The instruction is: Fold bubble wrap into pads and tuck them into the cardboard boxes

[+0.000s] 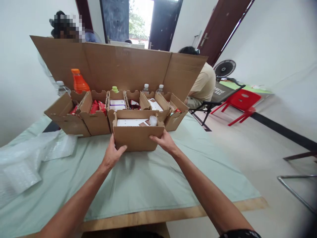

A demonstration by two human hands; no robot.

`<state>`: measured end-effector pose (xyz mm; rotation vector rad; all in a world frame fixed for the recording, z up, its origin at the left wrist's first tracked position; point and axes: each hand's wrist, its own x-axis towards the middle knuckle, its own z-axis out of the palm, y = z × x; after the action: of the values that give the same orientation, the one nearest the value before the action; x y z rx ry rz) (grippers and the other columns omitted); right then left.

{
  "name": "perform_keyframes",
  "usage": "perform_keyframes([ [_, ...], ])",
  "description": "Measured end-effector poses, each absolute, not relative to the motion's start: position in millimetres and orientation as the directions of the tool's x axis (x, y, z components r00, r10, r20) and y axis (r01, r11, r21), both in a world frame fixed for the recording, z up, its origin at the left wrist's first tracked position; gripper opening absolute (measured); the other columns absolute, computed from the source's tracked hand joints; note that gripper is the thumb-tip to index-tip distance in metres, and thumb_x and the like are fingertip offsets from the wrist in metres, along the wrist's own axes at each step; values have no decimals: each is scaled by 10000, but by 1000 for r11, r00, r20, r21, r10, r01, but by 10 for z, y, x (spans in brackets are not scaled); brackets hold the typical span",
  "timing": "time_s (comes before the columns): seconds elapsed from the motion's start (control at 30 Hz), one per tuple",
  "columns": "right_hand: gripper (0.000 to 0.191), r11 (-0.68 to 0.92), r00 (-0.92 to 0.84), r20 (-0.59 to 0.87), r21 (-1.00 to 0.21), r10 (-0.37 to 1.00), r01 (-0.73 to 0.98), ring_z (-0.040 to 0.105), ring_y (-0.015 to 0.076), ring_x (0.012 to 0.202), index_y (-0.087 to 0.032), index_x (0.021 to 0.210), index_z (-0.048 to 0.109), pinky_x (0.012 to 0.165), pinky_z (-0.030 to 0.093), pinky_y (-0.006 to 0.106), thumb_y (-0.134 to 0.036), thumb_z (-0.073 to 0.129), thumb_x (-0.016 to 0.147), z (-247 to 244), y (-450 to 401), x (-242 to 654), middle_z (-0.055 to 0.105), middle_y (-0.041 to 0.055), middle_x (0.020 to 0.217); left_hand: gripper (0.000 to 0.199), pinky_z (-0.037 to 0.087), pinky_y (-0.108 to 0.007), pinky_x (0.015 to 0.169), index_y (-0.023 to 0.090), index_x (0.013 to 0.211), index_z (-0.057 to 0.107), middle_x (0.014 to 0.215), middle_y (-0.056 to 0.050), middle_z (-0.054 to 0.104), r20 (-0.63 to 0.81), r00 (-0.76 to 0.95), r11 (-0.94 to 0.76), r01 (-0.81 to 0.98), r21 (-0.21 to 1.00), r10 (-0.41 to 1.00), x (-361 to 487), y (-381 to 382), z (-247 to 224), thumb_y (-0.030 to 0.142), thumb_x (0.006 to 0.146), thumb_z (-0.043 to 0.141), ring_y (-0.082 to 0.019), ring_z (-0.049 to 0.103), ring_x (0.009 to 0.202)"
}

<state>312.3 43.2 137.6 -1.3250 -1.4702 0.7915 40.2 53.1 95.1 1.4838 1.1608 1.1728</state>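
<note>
A small open cardboard box (138,139) is between my two hands, in front of a row of similar boxes. My left hand (114,154) grips its left end, thumb on the front face and the other fingers partly hidden. On its right end, my right hand (165,141) holds on with the thumb across the front. Inside lie a white package (131,122) and a small whitish, translucent round item (153,120). Behind, several tilted cardboard boxes (97,122) hold red packets (95,107) and white packages.
A tall cardboard panel (123,62) stands behind the boxes, with an orange bottle (79,82) and clear bottles before it. Bubble wrap (27,158) lies left on the green tablecloth (138,185). Two people sit beyond; a red chair (244,100) is right.
</note>
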Motion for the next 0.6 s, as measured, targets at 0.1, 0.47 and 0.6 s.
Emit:
perform_keyframes([
  [0.1,758,197,117,264,-892,957,407,665,356,1214,-221,1326,631,1063,530,529,-642,816,724,1380,36,3157,733,110,1285,790,510,-487,1086,205,1497,424,1405,-133,606,155,125,-167,100,981,980,500,178,937,395,779,693,-305,624,1247],
  [0.47,859,357,47,396,-867,917,347,472,335,1469,-262,1548,470,1249,355,517,-485,810,792,1256,-388,2337,518,103,1582,596,500,-435,1070,226,1321,519,1234,-93,661,217,-201,-171,222,960,955,-263,-586,706,411,808,761,-274,650,1156],
  [0.6,824,322,51,367,-868,929,377,564,342,1375,-241,1542,445,1163,452,532,-501,763,827,1118,-340,2368,576,137,1517,537,501,-410,1056,212,1260,526,1173,-75,663,258,-185,-225,184,957,948,-243,-321,728,343,785,739,-243,656,1112],
])
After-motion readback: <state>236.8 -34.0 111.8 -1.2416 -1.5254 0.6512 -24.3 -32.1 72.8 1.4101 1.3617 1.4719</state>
